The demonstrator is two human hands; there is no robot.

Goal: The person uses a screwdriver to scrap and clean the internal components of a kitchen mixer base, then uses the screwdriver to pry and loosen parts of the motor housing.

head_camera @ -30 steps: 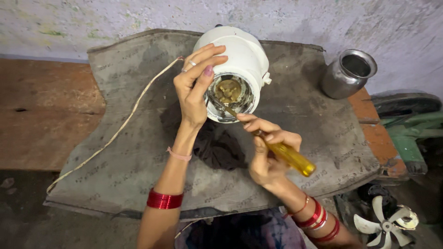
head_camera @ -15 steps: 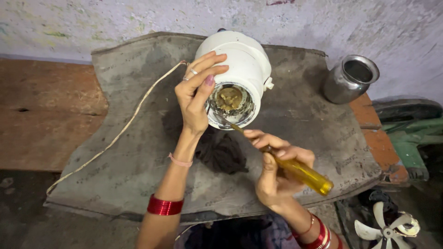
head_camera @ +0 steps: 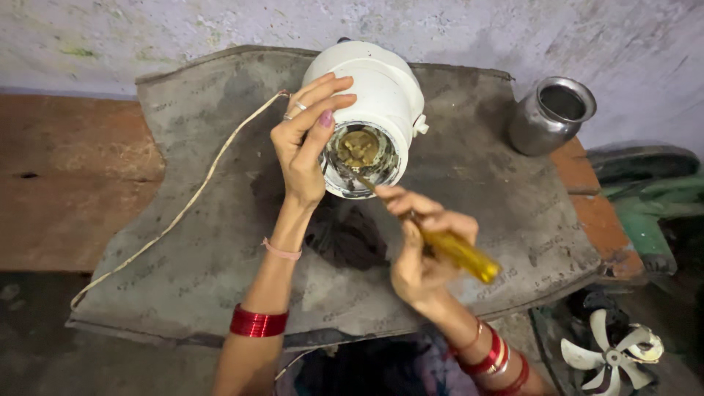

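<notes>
In the head view, the left hand (head_camera: 306, 150) reached up from the near edge, wrist bent back, palm pressed against the left side of a white motor housing (head_camera: 375, 103). Its fingers spread open and curved over the housing's rim, steadying it rather than closing around it. A ring sat on one finger, and a red bangle (head_camera: 257, 323) circled the forearm.

The right hand (head_camera: 422, 257) came in from the near right, closed tight around the yellow handle of a screwdriver (head_camera: 455, 251). The index finger stretched forward along the shaft. The metal tip angled up and to the left, into the open face of the housing, where a brass-coloured part (head_camera: 359, 147) showed inside a shiny ring. Red bangles sat on that wrist too.

The housing lay tipped on its side at the far middle of the desk (head_camera: 103, 191), its open face turned toward the person, resting on a grey mat (head_camera: 499, 191). A pale cord (head_camera: 183, 213) ran from the housing's left side down across the mat to the near left. A dark patch lay on the mat just below the housing. A steel pot (head_camera: 550, 114) stood upright at the far right, well apart from both hands. A white fan blade (head_camera: 609, 352) lay on the floor at the near right.
</notes>
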